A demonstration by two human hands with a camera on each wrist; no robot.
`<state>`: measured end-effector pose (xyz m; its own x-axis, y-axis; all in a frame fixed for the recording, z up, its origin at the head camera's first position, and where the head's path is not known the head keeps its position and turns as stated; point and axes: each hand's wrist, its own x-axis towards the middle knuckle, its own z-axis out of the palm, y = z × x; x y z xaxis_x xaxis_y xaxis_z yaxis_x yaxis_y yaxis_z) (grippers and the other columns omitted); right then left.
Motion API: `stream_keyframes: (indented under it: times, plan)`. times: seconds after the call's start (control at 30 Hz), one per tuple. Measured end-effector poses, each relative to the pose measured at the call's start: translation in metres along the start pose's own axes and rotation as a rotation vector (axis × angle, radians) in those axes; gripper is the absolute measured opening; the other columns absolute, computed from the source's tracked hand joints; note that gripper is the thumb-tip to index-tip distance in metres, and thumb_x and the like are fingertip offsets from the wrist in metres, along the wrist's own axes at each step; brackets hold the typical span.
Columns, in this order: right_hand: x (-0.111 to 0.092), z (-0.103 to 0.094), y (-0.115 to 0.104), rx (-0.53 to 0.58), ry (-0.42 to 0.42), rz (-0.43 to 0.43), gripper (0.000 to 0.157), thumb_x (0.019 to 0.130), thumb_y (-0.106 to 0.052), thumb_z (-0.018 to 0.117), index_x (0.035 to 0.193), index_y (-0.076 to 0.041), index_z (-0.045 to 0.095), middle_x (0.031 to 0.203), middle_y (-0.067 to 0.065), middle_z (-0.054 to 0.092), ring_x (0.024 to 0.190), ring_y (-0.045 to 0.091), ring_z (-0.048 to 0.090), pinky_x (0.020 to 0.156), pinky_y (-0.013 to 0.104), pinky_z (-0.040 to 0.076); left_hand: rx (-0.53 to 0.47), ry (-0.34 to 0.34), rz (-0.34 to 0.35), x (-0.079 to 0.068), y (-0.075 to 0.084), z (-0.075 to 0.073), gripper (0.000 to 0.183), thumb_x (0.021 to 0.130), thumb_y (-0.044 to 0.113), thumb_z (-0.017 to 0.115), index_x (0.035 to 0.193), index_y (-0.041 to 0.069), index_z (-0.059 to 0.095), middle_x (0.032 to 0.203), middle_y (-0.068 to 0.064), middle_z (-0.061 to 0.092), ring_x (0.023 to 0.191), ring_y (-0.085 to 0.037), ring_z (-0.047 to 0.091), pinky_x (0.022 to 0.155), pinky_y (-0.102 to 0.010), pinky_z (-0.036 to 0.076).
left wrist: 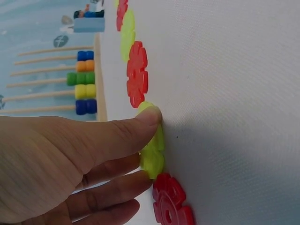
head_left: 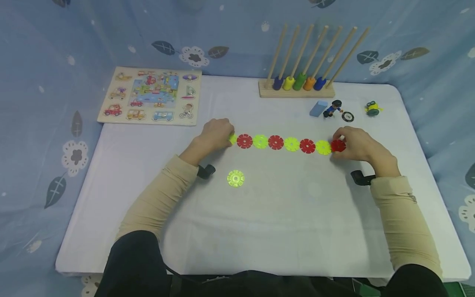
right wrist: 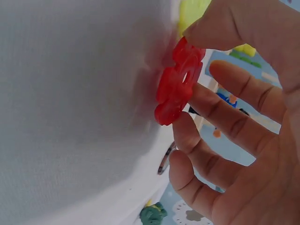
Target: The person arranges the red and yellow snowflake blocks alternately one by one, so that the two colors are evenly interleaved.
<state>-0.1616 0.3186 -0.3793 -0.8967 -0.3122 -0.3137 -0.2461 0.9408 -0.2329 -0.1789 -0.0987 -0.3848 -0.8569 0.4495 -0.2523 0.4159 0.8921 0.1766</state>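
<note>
A row of flower-shaped plastic discs, red and yellow-green by turns, runs across the white table. At its left part, my left hand (head_left: 217,134) pinches a yellow-green disc (left wrist: 153,161) between thumb and fingers. Below it in the left wrist view shows another red disc (left wrist: 171,201), which the hand hides in the head view. My right hand (head_left: 354,143) grips the red disc (right wrist: 180,84) at the row's right end by its edges, slightly tilted in the right wrist view. Beside it lies a yellow-green disc (head_left: 323,147). One loose yellow-green disc (head_left: 235,178) lies nearer my body.
A wooden picture puzzle (head_left: 178,117) lies at the back left. At the back stands a peg rack (head_left: 297,94) with coloured beads. Right of centre are a blue block (head_left: 318,108), a toy figure (head_left: 332,108), a small wheel (head_left: 347,116) and a green-yellow toy (head_left: 372,108).
</note>
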Motion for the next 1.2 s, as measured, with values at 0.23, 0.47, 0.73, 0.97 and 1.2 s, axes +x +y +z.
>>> stream_keyframes:
  times: [0.23,0.47,0.73,0.97,1.2]
  plan:
    - [0.004,0.001,0.006,-0.001,-0.014,0.016,0.048,0.073,-0.024,0.078,0.112,-0.003,0.059,0.111,0.021,0.058,0.095,0.035,0.055,0.080,0.049,0.050,0.007,-0.007,-0.003,0.000,0.001,-0.001,0.028,0.081,0.025,0.077,0.103,0.008,0.071,0.093,-0.006,0.062,0.081,-0.021,0.054,0.073,-0.035,0.050]
    - [0.003,0.001,0.008,0.002,-0.020,0.015,0.045,0.074,-0.023,0.078,0.111,-0.005,0.061,0.113,0.020,0.056,0.096,0.033,0.054,0.082,0.050,0.051,0.023,0.001,0.003,0.000,0.002,-0.001,0.028,0.082,0.026,0.076,0.103,0.008,0.071,0.093,-0.006,0.061,0.081,-0.022,0.054,0.072,-0.035,0.051]
    - [0.002,-0.004,-0.018,-0.062,0.034,-0.037,0.045,0.072,-0.026,0.078,0.111,-0.008,0.062,0.116,0.017,0.060,0.095,0.031,0.056,0.081,0.051,0.049,0.033,-0.007,-0.001,-0.001,0.003,-0.001,0.028,0.082,0.026,0.076,0.103,0.008,0.070,0.094,-0.006,0.061,0.080,-0.022,0.054,0.072,-0.036,0.051]
    - [0.011,0.001,-0.065,-0.176,0.068,-0.231,0.044,0.069,-0.027,0.081,0.107,-0.011,0.066,0.108,0.009,0.067,0.099,0.028,0.059,0.090,0.052,0.047,0.043,-0.006,0.015,-0.002,0.004,-0.003,0.029,0.083,0.025,0.075,0.104,0.007,0.069,0.095,-0.007,0.061,0.081,-0.023,0.055,0.073,-0.036,0.052]
    - [0.023,0.018,-0.116,-0.203,0.101,-0.495,0.041,0.075,-0.032,0.079,0.109,-0.013,0.068,0.108,0.006,0.069,0.100,0.026,0.062,0.092,0.048,0.048,0.053,-0.010,0.015,-0.004,0.005,-0.003,0.029,0.084,0.025,0.075,0.105,0.007,0.069,0.097,-0.007,0.062,0.082,-0.023,0.055,0.073,-0.036,0.052]
